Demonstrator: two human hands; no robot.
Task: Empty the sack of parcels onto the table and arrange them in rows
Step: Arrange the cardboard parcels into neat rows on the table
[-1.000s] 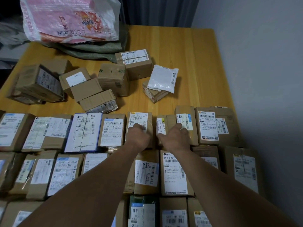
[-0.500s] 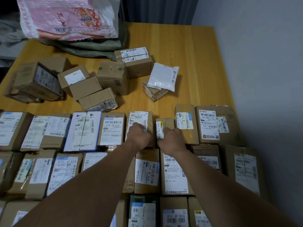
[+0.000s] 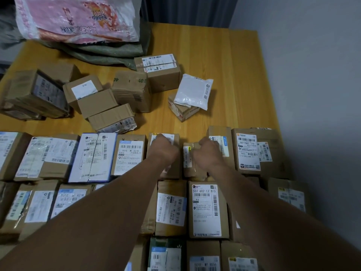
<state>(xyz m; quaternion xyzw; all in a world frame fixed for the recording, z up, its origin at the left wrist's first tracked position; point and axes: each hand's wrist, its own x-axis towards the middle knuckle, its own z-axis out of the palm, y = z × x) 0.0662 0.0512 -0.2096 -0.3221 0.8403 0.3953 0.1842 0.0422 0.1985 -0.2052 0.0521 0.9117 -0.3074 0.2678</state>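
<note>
Labelled cardboard parcels lie in rows across the near half of the wooden table [image 3: 214,61]. My left hand [image 3: 164,150] sits on a brown box [image 3: 175,139] in the far row, fingers curled over its label. My right hand [image 3: 207,153] is beside it, curled round the right side of a small narrow box [image 3: 187,159], knuckles against a taller box [image 3: 220,133]. The pink and white sack [image 3: 78,18] lies at the back left on a green sack [image 3: 109,53].
Several loose boxes [image 3: 97,102] are scattered behind the rows at left and centre. A white mailer bag [image 3: 193,90] rests on a small carton [image 3: 183,112]. A grey wall runs along the table's right edge. Bare wood shows at the back right.
My right hand slid from the taller box onto the small narrow box, then a little back to the right. My left hand stayed on its box, creeping slightly forward.
</note>
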